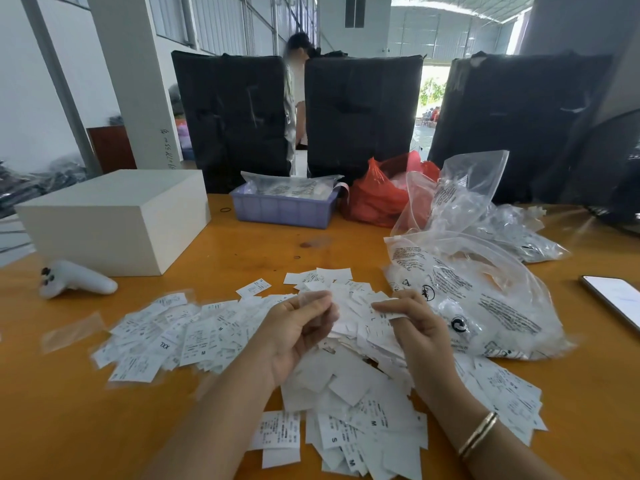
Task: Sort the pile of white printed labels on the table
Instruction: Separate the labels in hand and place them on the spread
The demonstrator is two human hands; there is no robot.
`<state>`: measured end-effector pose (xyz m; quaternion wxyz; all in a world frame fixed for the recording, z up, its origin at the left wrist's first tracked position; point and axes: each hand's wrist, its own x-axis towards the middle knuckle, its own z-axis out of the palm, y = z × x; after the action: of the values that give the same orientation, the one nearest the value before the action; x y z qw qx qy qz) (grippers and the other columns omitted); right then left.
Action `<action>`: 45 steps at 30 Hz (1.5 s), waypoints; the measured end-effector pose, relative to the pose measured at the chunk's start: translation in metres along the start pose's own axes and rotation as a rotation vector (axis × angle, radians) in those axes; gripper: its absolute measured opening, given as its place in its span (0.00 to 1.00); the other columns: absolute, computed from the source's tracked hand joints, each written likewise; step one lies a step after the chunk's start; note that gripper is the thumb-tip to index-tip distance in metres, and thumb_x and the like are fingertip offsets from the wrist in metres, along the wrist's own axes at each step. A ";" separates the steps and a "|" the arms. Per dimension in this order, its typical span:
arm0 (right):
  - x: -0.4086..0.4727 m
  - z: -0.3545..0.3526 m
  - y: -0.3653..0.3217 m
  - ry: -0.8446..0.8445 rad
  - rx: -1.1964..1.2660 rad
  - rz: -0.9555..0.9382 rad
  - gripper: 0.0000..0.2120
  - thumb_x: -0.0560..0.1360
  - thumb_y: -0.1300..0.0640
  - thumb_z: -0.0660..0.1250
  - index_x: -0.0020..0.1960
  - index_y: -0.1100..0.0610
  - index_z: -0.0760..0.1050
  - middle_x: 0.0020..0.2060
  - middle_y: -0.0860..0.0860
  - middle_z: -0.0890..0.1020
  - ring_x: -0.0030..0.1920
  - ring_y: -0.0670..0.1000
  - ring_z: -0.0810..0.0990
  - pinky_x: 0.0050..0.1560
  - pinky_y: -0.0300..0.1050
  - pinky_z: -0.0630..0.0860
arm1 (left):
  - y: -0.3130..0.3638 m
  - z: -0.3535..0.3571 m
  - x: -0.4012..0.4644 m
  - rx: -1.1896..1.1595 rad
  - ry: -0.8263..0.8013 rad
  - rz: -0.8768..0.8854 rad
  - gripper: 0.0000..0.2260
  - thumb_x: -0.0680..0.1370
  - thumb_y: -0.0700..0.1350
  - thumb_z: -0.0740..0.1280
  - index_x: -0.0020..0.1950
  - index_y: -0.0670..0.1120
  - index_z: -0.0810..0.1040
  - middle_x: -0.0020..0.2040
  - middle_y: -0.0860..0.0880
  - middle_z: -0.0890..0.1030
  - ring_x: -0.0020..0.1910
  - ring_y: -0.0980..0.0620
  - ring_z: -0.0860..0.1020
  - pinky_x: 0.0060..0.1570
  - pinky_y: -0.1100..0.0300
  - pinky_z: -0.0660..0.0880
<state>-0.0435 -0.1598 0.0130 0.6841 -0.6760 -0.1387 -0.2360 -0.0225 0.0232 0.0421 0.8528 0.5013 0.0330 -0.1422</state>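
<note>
Labels [346,386]: loose white slips, heaped under and between both hands and spreading left of the left hand [298,327]. They look featherlight, limp and apt to slide, best pinched singly at an edge. Left hand fingers curl, pinching a blurred slip; right hand [412,323] pinches several.

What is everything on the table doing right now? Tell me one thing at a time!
labels: loose, spread in a pile on the table.
left hand: fingers curled, pinching a label.
right hand: fingers pinching labels.
white box: closed, standing on the table.
blue tray: filled with bagged items.
red bag: open at the top.
clear bags: crumpled, lying heaped.
phone: lying flat, screen lit.
</note>
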 end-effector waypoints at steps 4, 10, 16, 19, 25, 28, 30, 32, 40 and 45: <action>-0.002 0.002 -0.001 -0.099 0.031 0.004 0.29 0.71 0.80 0.58 0.38 0.48 0.84 0.39 0.44 0.75 0.37 0.41 0.71 0.34 0.32 0.68 | 0.000 -0.001 0.001 0.011 0.011 0.011 0.08 0.63 0.42 0.74 0.40 0.42 0.85 0.38 0.43 0.85 0.34 0.53 0.83 0.30 0.64 0.79; -0.001 0.007 -0.001 -0.099 -0.053 -0.057 0.30 0.71 0.80 0.60 0.40 0.46 0.84 0.41 0.51 0.72 0.40 0.40 0.72 0.38 0.32 0.69 | -0.001 0.002 -0.002 0.058 0.008 -0.003 0.06 0.64 0.45 0.73 0.37 0.45 0.87 0.39 0.45 0.85 0.34 0.54 0.83 0.31 0.65 0.78; -0.003 0.009 -0.004 -0.116 -0.113 -0.132 0.29 0.70 0.81 0.60 0.46 0.48 0.84 0.42 0.53 0.73 0.41 0.39 0.72 0.39 0.32 0.68 | -0.002 0.004 -0.004 0.087 -0.009 -0.024 0.07 0.65 0.46 0.73 0.38 0.45 0.87 0.38 0.46 0.85 0.33 0.55 0.83 0.31 0.65 0.78; -0.004 0.008 -0.005 -0.137 -0.076 -0.128 0.29 0.70 0.77 0.61 0.45 0.43 0.84 0.41 0.52 0.72 0.41 0.41 0.72 0.38 0.33 0.68 | -0.001 0.005 -0.004 0.077 -0.003 -0.019 0.07 0.65 0.46 0.73 0.38 0.44 0.87 0.38 0.45 0.85 0.33 0.55 0.83 0.30 0.65 0.78; -0.004 0.008 -0.005 -0.146 -0.082 -0.099 0.32 0.71 0.79 0.61 0.43 0.40 0.83 0.42 0.51 0.72 0.40 0.41 0.71 0.36 0.33 0.67 | -0.001 0.005 -0.004 0.079 -0.002 -0.016 0.06 0.65 0.46 0.73 0.38 0.45 0.87 0.38 0.45 0.85 0.34 0.55 0.83 0.30 0.65 0.78; -0.003 0.009 -0.005 -0.133 -0.103 -0.088 0.32 0.71 0.79 0.60 0.44 0.41 0.83 0.43 0.51 0.72 0.40 0.42 0.71 0.36 0.34 0.67 | -0.002 0.005 -0.004 0.101 -0.027 -0.029 0.07 0.65 0.46 0.73 0.39 0.44 0.86 0.37 0.46 0.85 0.33 0.55 0.83 0.31 0.65 0.78; -0.003 0.009 -0.004 -0.105 -0.128 -0.089 0.32 0.71 0.79 0.60 0.43 0.42 0.84 0.43 0.52 0.73 0.41 0.41 0.72 0.37 0.34 0.68 | -0.003 0.005 -0.004 0.117 -0.038 -0.029 0.09 0.65 0.45 0.73 0.41 0.43 0.86 0.38 0.45 0.85 0.34 0.54 0.83 0.32 0.64 0.78; -0.003 0.009 -0.005 -0.073 -0.160 -0.092 0.30 0.71 0.79 0.61 0.44 0.44 0.83 0.43 0.51 0.73 0.40 0.40 0.71 0.36 0.32 0.68 | -0.003 0.004 -0.004 0.129 -0.056 -0.030 0.09 0.65 0.45 0.73 0.42 0.43 0.86 0.38 0.45 0.85 0.35 0.53 0.83 0.32 0.64 0.79; -0.002 0.009 -0.003 -0.002 -0.208 -0.134 0.28 0.71 0.78 0.62 0.49 0.45 0.82 0.42 0.50 0.73 0.36 0.41 0.71 0.31 0.32 0.66 | -0.003 0.005 -0.003 0.065 -0.042 -0.018 0.13 0.65 0.40 0.73 0.48 0.40 0.83 0.38 0.43 0.84 0.34 0.53 0.83 0.31 0.64 0.78; -0.004 0.006 -0.010 0.024 -0.004 -0.016 0.11 0.73 0.60 0.68 0.44 0.44 0.83 0.33 0.43 0.76 0.31 0.40 0.71 0.32 0.30 0.68 | -0.002 0.000 0.000 0.039 0.014 -0.012 0.11 0.66 0.44 0.74 0.45 0.42 0.82 0.36 0.47 0.83 0.31 0.56 0.81 0.28 0.65 0.78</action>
<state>-0.0510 -0.1534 0.0200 0.6826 -0.6734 -0.1355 -0.2497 -0.0227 0.0221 0.0409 0.8417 0.5188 0.0389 -0.1443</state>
